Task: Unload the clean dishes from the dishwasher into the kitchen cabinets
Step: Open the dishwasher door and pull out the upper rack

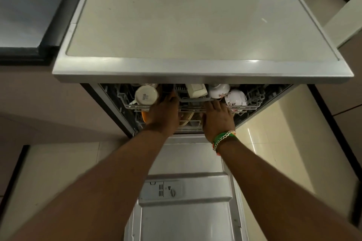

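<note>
Both hands' fingers curl closed over the upper rack (242,106) front rail: left hand (163,112), right hand (217,118); cups (146,95) just beyond fingertips.

Inside the open dishwasher (203,68), cups (146,95) sit in the upper rack (244,106), left and right of both hands (164,116); what appear to be plates (187,118) stand below, behind the lowered door (186,201).

Both arms stretched forward, left hand (163,112) and right hand (217,118) palm-down, fingers seemingly curled
</note>
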A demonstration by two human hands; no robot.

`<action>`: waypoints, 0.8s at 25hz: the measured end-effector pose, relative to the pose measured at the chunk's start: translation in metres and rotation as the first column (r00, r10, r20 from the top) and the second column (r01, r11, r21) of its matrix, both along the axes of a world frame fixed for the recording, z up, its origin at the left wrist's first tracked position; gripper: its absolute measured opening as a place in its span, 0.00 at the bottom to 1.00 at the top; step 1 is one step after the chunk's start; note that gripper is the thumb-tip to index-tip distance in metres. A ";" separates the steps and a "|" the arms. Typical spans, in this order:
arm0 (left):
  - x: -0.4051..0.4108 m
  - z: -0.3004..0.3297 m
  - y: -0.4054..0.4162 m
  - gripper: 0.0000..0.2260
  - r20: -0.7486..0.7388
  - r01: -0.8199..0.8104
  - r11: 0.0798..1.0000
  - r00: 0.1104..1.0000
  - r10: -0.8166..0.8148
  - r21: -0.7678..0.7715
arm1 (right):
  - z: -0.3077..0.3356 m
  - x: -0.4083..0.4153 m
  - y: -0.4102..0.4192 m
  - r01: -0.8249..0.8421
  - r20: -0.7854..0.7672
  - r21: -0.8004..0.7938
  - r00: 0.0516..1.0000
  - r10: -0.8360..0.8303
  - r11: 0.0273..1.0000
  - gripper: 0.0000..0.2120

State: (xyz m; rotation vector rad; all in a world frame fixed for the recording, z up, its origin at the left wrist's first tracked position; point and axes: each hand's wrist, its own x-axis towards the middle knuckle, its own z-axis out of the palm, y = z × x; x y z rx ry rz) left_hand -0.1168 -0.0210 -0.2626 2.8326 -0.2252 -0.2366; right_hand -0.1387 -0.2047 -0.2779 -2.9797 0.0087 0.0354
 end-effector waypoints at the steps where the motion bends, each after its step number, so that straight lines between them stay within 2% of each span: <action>1: 0.000 -0.001 0.001 0.14 -0.015 -0.020 0.999 1.000 0.019 -0.034 | 0.001 -0.007 0.002 0.025 0.016 -0.002 1.000 -0.025 1.000 0.20; 3: -0.007 -0.001 0.002 0.04 -0.072 -0.042 0.998 0.997 0.039 -0.046 | 0.000 -0.026 0.004 0.059 0.042 0.004 0.997 -0.059 0.998 0.15; 5: -0.021 -0.001 0.001 0.05 -0.115 0.016 0.999 0.993 -0.011 0.048 | -0.003 -0.048 0.001 0.066 0.050 0.045 0.996 -0.068 0.997 0.10; 7: -0.042 0.005 0.000 0.05 -0.191 0.035 0.996 0.981 -0.019 0.081 | -0.004 -0.072 -0.005 0.065 0.044 0.082 0.997 -0.069 0.994 0.07; 10: -0.092 0.024 -0.006 0.05 -0.292 0.165 0.977 0.949 -0.120 0.133 | -0.004 -0.122 -0.010 0.087 0.021 0.086 0.996 -0.089 0.993 0.05; 14: -0.165 0.035 -0.011 0.08 -0.258 0.252 0.953 0.945 -0.204 0.170 | -0.003 -0.189 -0.012 0.112 0.011 0.092 0.993 -0.114 0.989 0.03; 20: -0.206 0.035 -0.011 0.11 -0.226 0.272 0.938 0.948 -0.223 0.217 | 0.005 -0.230 -0.010 0.122 -0.063 0.141 0.991 -0.114 0.983 0.05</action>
